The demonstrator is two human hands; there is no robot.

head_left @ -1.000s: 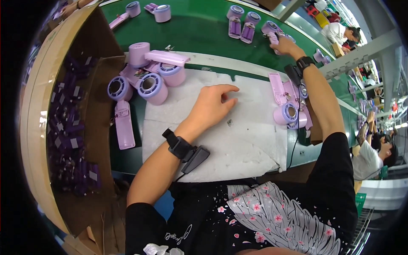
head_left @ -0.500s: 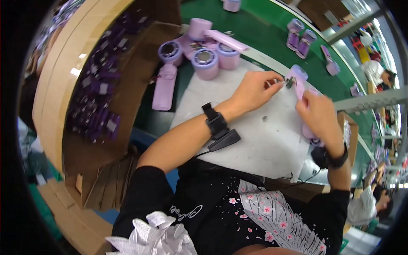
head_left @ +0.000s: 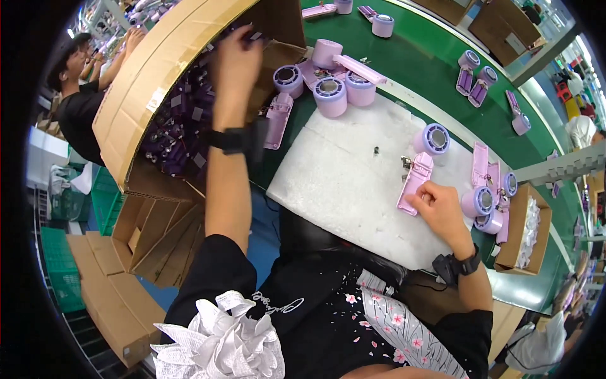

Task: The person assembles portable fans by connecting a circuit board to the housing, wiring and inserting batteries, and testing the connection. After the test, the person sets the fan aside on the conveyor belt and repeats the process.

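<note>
My left hand [head_left: 237, 54] reaches into a big open cardboard box [head_left: 113, 136] at the left. Motion blur smears its fingers, and what they touch there is not clear. Inside the box lie many small purple packs [head_left: 180, 136] with pale labels. My right hand [head_left: 435, 211] pinches the lower end of a pink handle [head_left: 415, 183], whose open shell lies on a white foam mat [head_left: 341, 158]. The handle joins a round lilac head [head_left: 434, 139], a handheld fan or dryer by its shape. Small metal parts and wires stick out where handle and head meet.
Several similar pink units [head_left: 329, 95] cluster beyond the mat. More [head_left: 486, 202] stand at the right, beside a small carton [head_left: 529, 230] with white wrapped items. Others rest on a green conveyor [head_left: 416, 47]. A grey metal bar [head_left: 562, 161] juts in at the right. A co-worker [head_left: 82, 101] is at the far left.
My left hand has left the pink unit's wired parts and swung left into the cardboard box. My right hand and the unit have come nearer, and the unit now lies on the mat.
</note>
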